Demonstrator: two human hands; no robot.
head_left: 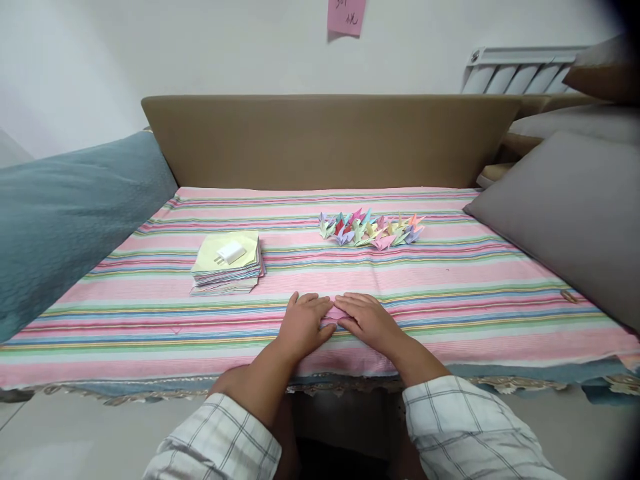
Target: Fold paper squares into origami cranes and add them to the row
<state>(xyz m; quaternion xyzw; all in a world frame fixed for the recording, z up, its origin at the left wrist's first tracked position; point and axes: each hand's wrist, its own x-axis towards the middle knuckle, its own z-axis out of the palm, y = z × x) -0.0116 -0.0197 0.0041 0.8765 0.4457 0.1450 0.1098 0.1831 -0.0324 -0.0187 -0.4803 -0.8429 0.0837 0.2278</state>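
Note:
A small piece of pink origami paper [336, 313] lies low on the striped cloth, partly covered by my fingers. My left hand [306, 324] has its fingers over the left part of the paper, with the thumb at the near edge. From the other side, my right hand [369, 321] holds the right part the same way, and the fingertips of both hands nearly meet. Beyond them sit several folded paper cranes [373, 230] in mixed colours. To the left is a stack of square paper sheets [227, 277], and a white charger plug [231, 252] rests on top.
A striped cloth [150, 287] covers the sofa seat, below a brown backrest [325, 140]. A teal cushion [85, 213] leans at the left, and grey pillows [565, 213] pile up at the right. One small brown item [569, 296] lies by the pillows.

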